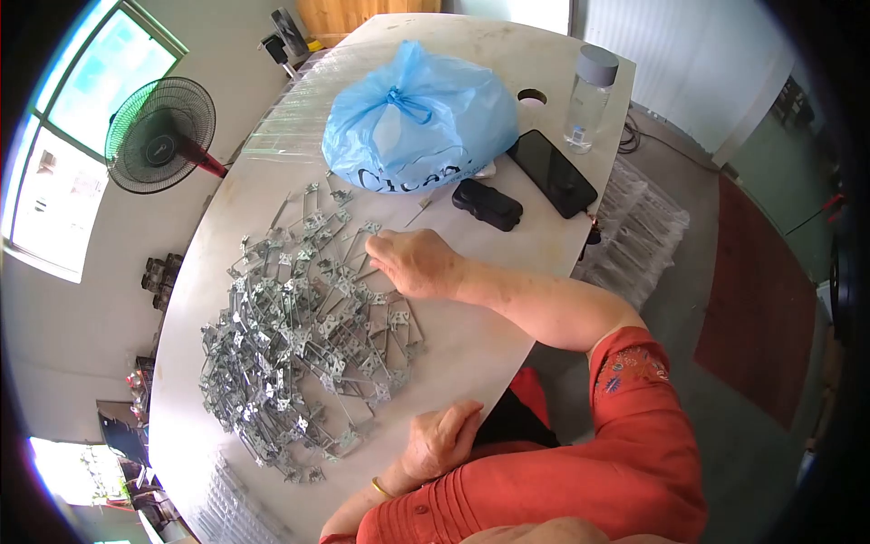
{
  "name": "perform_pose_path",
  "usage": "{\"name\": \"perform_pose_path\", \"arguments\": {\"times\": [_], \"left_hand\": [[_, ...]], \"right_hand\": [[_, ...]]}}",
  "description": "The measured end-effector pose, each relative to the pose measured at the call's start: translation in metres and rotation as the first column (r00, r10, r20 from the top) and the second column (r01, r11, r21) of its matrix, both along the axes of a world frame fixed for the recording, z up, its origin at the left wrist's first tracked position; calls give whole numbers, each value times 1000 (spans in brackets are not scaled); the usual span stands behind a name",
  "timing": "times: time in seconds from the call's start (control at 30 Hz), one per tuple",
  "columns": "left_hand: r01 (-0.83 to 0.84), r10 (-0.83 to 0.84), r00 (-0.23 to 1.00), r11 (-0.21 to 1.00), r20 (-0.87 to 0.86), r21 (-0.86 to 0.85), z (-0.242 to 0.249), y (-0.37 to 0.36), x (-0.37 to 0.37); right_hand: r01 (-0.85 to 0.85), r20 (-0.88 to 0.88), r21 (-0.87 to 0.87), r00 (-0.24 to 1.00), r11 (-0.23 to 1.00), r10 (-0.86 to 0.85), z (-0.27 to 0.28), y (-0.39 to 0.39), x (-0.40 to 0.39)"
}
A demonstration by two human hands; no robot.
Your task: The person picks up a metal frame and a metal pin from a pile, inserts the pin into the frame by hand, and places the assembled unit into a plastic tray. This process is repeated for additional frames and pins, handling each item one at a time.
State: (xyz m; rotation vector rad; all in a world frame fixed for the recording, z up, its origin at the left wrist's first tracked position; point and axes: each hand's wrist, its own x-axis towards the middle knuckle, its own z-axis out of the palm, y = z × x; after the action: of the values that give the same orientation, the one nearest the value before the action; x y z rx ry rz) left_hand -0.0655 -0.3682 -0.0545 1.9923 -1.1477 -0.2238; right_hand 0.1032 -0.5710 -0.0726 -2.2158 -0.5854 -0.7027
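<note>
Right hand: my right hand (415, 263) is at the pile's upper right edge, fingers bent and drawn together; fingertips right by small metal parts, can't tell if one is clamped between them.
Left hand: my left hand (442, 440) is near the table edge, fingers curled in, thumb lying close against them; palm side hidden, can't tell if anything is inside. Yellow band (381, 488) on that wrist.
Metal pile: loose heap of silver-grey metal parts with thin rods and small plates (281, 354), tangled, on the off-white table (471, 340), spread on the far side of both hands.
Stray part: one thin-rodded metal piece (419, 212) apart from the heap, between bag and right hand.
Bag: knotted translucent blue plastic bag with black lettering (426, 131), bulging, beyond right hand; contents not identifiable.
Bottle: clear cylindrical bottle with grey cap (587, 104), upright, cap on; can't tell fill.
Case: small black oblong case (488, 205), looks shut, inside hidden; just beside the bag.
Phone: black rectangular phone (554, 172), flat, dark screen up, between case and bottle.
</note>
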Motion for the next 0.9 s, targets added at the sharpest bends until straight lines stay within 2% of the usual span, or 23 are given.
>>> {"name": "perform_pose_path", "arguments": {"times": [0.1, 0.17, 0.3, 0.43, 0.73, 0.8, 0.9], "left_hand": [[-26, 26, 1000, 1000, -1, -12, 1, -3, 3], [-53, 57, 996, 997, -72, 47, 2, -2, 4], [-43, 44, 997, 999, -70, 12, -3, 0, 8], [-23, 30, 988, 999, -151, 43, -3, 4, 12], [39, -51, 975, 997, -217, -63, -8, 15, 21], [53, -68, 968, 996, -240, -70, -13, 13, 28], [101, -129, 953, 988, -273, -116, -18, 7, 30]], "right_hand": [[4, -94, -58, 996, 998, -10, -7, -2, 3], [11, -90, -47, 996, 999, -15, -10, -2, 5], [8, -104, -37, 995, 999, -12, -6, -4, 6], [-6, -102, -39, 995, 999, 2, -9, -2, 6], [-68, -48, -70, 997, 995, 65, -4, 3, 8], [-74, 84, 12, 994, 997, 73, -2, 3, 9], [-54, 119, 34, 992, 998, 50, -3, 2, 11]]}}
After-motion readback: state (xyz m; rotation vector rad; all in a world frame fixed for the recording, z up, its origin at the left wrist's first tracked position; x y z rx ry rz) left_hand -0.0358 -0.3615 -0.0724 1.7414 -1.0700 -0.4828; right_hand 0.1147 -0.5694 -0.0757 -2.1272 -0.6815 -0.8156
